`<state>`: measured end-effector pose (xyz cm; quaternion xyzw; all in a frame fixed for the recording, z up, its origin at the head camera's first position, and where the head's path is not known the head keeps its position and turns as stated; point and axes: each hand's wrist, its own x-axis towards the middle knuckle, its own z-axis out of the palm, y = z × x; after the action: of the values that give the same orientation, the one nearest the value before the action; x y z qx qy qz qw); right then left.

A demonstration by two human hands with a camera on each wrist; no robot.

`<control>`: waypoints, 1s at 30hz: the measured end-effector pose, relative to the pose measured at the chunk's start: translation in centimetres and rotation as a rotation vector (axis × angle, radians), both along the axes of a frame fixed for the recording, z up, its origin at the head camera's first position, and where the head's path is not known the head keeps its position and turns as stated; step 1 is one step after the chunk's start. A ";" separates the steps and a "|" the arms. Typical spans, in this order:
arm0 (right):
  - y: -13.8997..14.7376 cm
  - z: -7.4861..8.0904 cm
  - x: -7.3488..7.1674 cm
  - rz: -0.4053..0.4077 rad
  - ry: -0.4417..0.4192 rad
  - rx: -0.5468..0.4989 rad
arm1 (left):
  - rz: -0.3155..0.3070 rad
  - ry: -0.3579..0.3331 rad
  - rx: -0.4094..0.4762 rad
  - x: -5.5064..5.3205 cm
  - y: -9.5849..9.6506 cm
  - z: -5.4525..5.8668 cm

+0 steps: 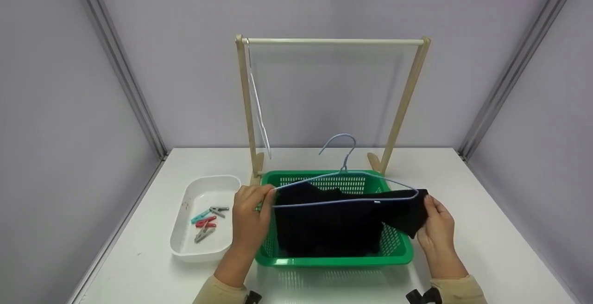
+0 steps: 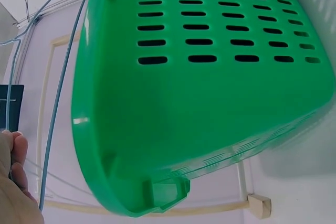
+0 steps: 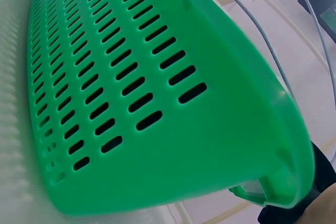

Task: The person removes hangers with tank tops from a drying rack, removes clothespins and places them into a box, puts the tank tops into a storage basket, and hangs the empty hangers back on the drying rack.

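Note:
My left hand [image 1: 251, 211] grips the left end of a light-blue wire hanger [image 1: 345, 201], held above a green basket [image 1: 333, 261]. The hanger's hook points up. A black short-sleeved shirt [image 1: 329, 230] hangs down into the basket, behind the hanger's lower bar. Its right sleeve is pinched by my right hand [image 1: 437, 225], near the hanger's right end. Whether the hanger's right end lies inside the sleeve, I cannot tell. In the right wrist view, a bit of the shirt [image 3: 325, 169] shows beyond the basket rim.
Behind the basket stands a wooden rack [image 1: 331, 41], with a white hanger [image 1: 258, 109] at the left of its bar. A white tray [image 1: 180, 239] on the left holds several clothespins [image 1: 204, 223]. Side walls flank the white table [image 1: 491, 239].

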<state>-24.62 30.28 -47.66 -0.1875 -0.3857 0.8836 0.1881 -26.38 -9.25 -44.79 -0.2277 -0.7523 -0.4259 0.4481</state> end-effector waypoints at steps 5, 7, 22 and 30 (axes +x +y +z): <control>0.3 -0.3 0.2 0.034 -0.016 -0.012 | 0.003 0.026 0.020 -0.1 -0.1 0.3; 0.3 -0.2 0.3 0.041 -0.018 -0.008 | 0.003 0.025 0.023 0.0 0.0 0.3; -2.5 1.4 0.5 0.144 0.062 -0.135 | 0.002 -0.012 0.034 -0.2 0.4 -0.2; -4.9 1.7 0.2 0.131 0.088 0.011 | 0.009 -0.043 0.044 0.0 0.7 -0.1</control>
<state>-24.45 25.40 -45.99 -0.1218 -0.3933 0.8993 0.1477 -26.39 -8.58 -44.94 -0.2049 -0.7532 -0.4453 0.4387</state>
